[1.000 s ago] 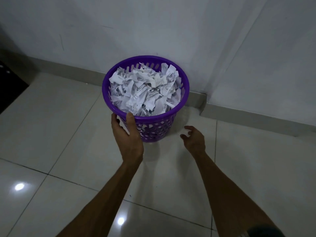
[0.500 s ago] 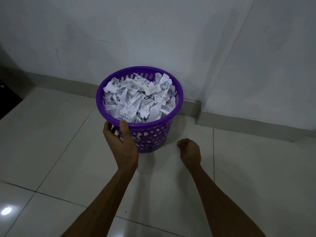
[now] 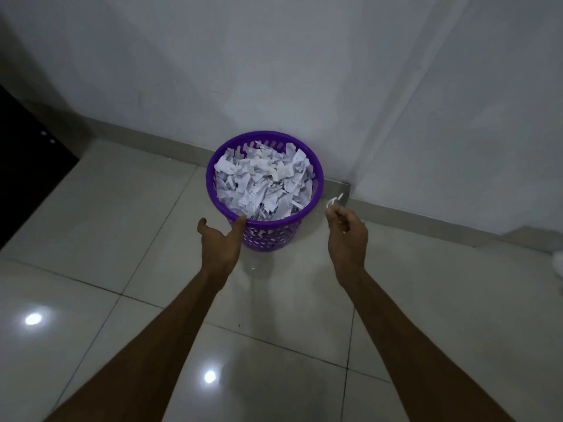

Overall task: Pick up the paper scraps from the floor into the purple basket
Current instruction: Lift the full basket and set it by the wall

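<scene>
Against the wall, near the corner of the tiled floor (image 3: 128, 226), the purple basket (image 3: 264, 222) is seen standing upright, heaped almost to the rim with paper scraps (image 3: 262, 184). The left hand (image 3: 221, 242) is open, fingers spread, thumb tip at the near rim of the basket; whether it actually touches cannot be told. The right hand (image 3: 347, 236) is raised just right of the basket, fingers curled, a thin white paper scrap (image 3: 333, 200) pinched at the fingertips and sticking up and slightly right.

Key relation: the basket mouth lies to the left of the pinched scrap and slightly beyond it, with a small gap of floor showing between them. The right hand is the carrying one; the left only steadies. Judged: a short leftward carry is called for until the scrap is over the heap, then release. Because the pile is nearly level with the rim, a light strip could slide off the edge.

At the far right edge of the floor a pale object (image 3: 558, 263) is glimpsed, too cropped to identify.
</scene>
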